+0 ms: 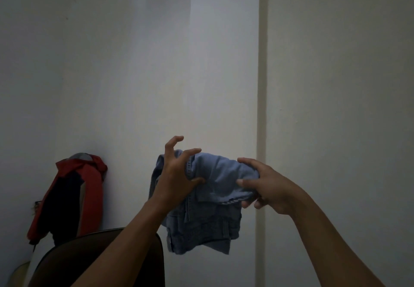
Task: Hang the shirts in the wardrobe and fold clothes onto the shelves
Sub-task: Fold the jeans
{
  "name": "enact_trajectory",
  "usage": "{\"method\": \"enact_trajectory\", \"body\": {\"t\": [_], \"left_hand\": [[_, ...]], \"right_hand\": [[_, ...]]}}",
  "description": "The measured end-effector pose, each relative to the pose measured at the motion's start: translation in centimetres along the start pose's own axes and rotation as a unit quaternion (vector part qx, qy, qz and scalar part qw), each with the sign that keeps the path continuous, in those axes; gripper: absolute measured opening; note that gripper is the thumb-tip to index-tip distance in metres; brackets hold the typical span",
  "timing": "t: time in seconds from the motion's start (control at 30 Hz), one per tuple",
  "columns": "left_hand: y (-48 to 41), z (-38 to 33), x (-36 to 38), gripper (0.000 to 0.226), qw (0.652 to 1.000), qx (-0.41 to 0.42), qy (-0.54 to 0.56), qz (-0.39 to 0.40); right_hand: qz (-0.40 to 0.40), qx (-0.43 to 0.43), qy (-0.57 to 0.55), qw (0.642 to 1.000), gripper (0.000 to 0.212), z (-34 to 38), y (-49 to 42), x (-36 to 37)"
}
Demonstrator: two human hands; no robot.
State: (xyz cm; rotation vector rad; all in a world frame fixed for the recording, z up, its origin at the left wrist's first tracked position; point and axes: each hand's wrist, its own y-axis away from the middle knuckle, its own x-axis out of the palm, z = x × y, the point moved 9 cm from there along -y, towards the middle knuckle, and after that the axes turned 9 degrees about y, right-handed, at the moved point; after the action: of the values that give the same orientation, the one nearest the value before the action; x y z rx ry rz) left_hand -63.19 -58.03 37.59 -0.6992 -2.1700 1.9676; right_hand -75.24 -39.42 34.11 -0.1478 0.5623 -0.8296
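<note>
A bunched blue denim garment is held up in the air in front of a pale wall, its lower part hanging down in folds. My left hand grips its upper left edge between thumb and fingers, with the other fingers spread above the cloth. My right hand pinches the upper right part of the same garment. No wardrobe interior or shelf shows in this view.
A red and dark jacket hangs at the lower left against the wall. A dark chair back rises below my left forearm. A pale vertical strip runs down the wall to the right of the garment.
</note>
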Motion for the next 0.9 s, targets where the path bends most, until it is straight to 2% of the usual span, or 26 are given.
{"method": "enact_trajectory", "body": {"t": [0.07, 0.13, 0.2, 0.27, 0.33, 0.4, 0.43, 0.47, 0.5, 0.53, 0.57, 0.6, 0.63, 0.67, 0.7, 0.73, 0.77, 0.87, 0.9], "left_hand": [[0.6, -0.6, 0.0, 0.073, 0.999, 0.028, -0.009, -0.033], [1.1, -1.1, -0.2, 0.071, 0.997, 0.044, -0.008, -0.060], [0.8, -0.9, 0.0, 0.074, 0.996, 0.025, -0.005, -0.084], [0.4, -0.2, 0.0, 0.086, 0.996, -0.023, -0.024, -0.080], [-0.2, 0.9, 0.3, 0.101, 0.990, -0.098, -0.096, -0.029], [-0.5, 2.4, 1.1, 0.111, 0.967, -0.188, -0.167, 0.039], [-0.6, 3.4, 1.8, 0.112, 0.954, -0.244, -0.163, 0.068], [-0.4, 4.5, 2.5, 0.106, 0.932, -0.322, -0.145, 0.087], [0.6, 6.1, 3.0, 0.097, 0.894, -0.422, -0.101, 0.109], [1.8, 7.2, 3.9, 0.087, 0.841, -0.527, -0.020, 0.122], [2.5, 7.8, 5.5, 0.079, 0.792, -0.579, 0.146, 0.130], [2.7, 7.7, 6.6, 0.076, 0.739, -0.585, 0.312, 0.120], [3.1, 7.6, 6.7, 0.086, 0.699, -0.584, 0.398, 0.108], [3.9, 8.4, 6.6, 0.096, 0.679, -0.600, 0.414, 0.092], [4.9, 9.3, 6.0, 0.102, 0.672, -0.620, 0.398, 0.075], [4.8, 9.5, 6.4, 0.099, 0.683, -0.630, 0.366, 0.052], [5.1, 10.1, 5.9, 0.089, 0.699, -0.630, 0.338, 0.020], [4.9, 10.4, 5.3, 0.040, 0.750, -0.585, 0.303, -0.056], [4.9, 10.4, 5.1, 0.034, 0.760, -0.565, 0.311, -0.084]], "right_hand": [[0.010, 0.039, -0.145, 0.989, 0.043, -0.4, 0.0, 0.7], [-0.016, 0.055, -0.270, 0.961, 0.041, -0.9, -0.5, 1.2], [-0.063, 0.040, -0.326, 0.943, 0.040, -1.2, -1.0, 1.5], [-0.114, -0.005, -0.351, 0.929, 0.038, -1.1, -1.3, 1.6], [-0.156, -0.050, -0.370, 0.915, 0.039, -1.0, -1.4, 1.5], [-0.181, -0.090, -0.371, 0.906, 0.036, -1.1, -1.4, 1.4], [-0.189, -0.109, -0.359, 0.907, 0.034, -1.2, -1.5, 1.3], [-0.196, -0.124, -0.350, 0.908, 0.034, -1.4, -1.6, 1.2], [-0.196, -0.136, -0.347, 0.907, 0.036, -1.8, -1.7, 1.1], [-0.190, -0.145, -0.346, 0.907, 0.039, -2.0, -1.8, 0.9], [-0.184, -0.151, -0.339, 0.910, 0.041, -2.2, -1.9, 0.8], [-0.176, -0.157, -0.331, 0.914, 0.042, -2.2, -1.9, 0.9], [-0.167, -0.163, -0.322, 0.918, 0.043, -2.2, -1.9, 0.9], [-0.158, -0.167, -0.317, 0.920, 0.044, -2.2, -1.9, 1.1], [-0.149, -0.166, -0.315, 0.923, 0.048, -2.3, -1.8, 1.3], [-0.135, -0.167, -0.313, 0.925, 0.052, -2.2, -1.8, 1.5], [-0.126, -0.167, -0.308, 0.928, 0.056, -2.3, -1.6, 1.8], [-0.115, -0.168, -0.271, 0.941, 0.052, -3.1, -1.4, 1.9], [-0.121, -0.164, -0.249, 0.947, 0.050, -3.5, -1.3, 1.6]]}}
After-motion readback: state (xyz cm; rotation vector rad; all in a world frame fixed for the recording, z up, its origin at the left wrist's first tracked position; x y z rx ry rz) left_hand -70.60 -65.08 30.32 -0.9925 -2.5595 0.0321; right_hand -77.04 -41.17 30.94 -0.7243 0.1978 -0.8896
